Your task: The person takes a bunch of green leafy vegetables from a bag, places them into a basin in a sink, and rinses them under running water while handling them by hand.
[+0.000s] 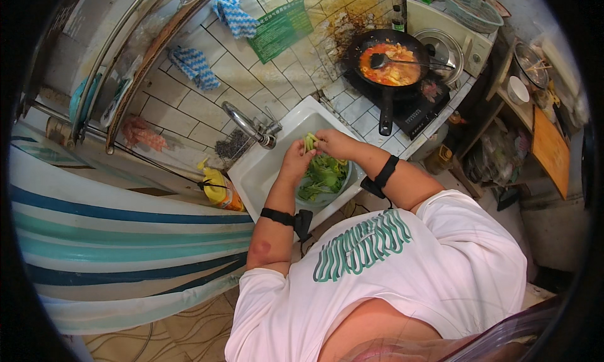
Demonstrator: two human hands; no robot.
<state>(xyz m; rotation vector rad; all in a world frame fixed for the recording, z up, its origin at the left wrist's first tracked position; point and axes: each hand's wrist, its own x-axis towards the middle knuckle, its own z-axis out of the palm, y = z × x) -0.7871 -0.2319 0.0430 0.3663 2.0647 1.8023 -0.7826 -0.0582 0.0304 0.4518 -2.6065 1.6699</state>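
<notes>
Both of my hands meet above a bowl (350, 181) of leafy greens (325, 175) in the white sink (264, 166). My left hand (296, 158) holds the pale green stems (309, 142) from the left side. On the right, my right hand (331, 144) pinches the same stems, its fingertips close to those of the left. The leaves hang down into the bowl below the hands. Beside the left hand, the chrome faucet (247, 126) arches over the sink's back left part. Parts of the fingers hide one another.
A black frying pan (388, 90) with red and yellow food and a spatula (380, 60) rests on an induction cooker (420, 109) at the right. A yellow bottle (222, 189) stands left of the sink, near a striped curtain (132, 225). Farther right are a glass lid (441, 50) and a shelf (514, 97).
</notes>
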